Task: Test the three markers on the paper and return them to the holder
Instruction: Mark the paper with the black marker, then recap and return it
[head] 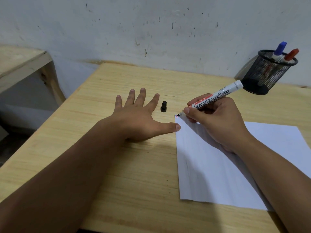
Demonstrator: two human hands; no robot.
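Right hand is clenched in a writing grip on the white-barrelled black board marker, tip down at the paper's far-left corner, touching by small red and blue strokes there. Marker's long axis runs from tip up and away toward the desk's far-right corner, i.e. pointing at the black wire-mesh holder, where the blue-capped marker and red-capped marker stand. Left hand lies flat and open on the light wooden desk, fingers spread, holding nothing; thumb pins the left edge of the white paper sheet. Small black cap lies on desk between the hands, nearer the left; probably recap next, w/ left fetching it.
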